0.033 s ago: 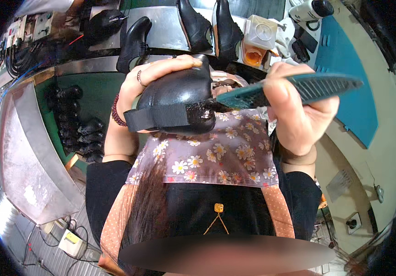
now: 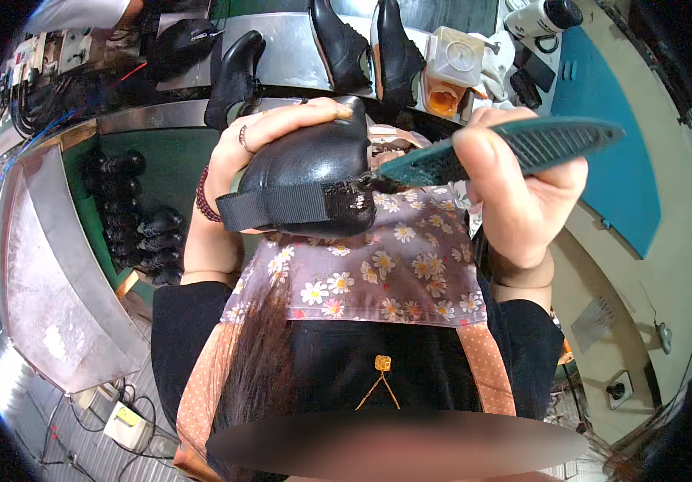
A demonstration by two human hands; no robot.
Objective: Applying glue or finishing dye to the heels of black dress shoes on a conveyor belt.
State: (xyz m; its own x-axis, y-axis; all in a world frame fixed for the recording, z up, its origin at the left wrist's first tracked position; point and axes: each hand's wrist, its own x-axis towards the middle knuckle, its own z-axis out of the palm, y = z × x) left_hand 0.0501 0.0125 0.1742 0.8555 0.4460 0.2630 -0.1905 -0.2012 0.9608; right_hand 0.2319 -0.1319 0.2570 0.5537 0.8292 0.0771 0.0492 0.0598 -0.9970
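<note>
A glossy black leather shoe (image 2: 306,161) is held in front of my chest, its sole side hidden. My left hand (image 2: 269,132) is closed round its far left side, fingers over the top. Across its near end runs a black ribbed strap (image 2: 277,209), whose left part stands out past the shoe. My right hand (image 2: 514,189) grips a teal-handled brush (image 2: 434,165). The brush's dark tip meets the shoe near the strap's right end, where the surface looks wet.
Several black ankle boots (image 2: 338,48) stand on the metal bench beyond. At their right is a translucent container (image 2: 452,56) with an amber opening. More black shoes (image 2: 157,233) fill a green-lined bin at left. A white bottle (image 2: 542,18) lies far right; another person's arm (image 2: 81,12) shows far left.
My right hand and the brush have shifted slightly left, and the handle's far end has risen a little. The other person's hand has come further into view. My left hand keeps its hold.
</note>
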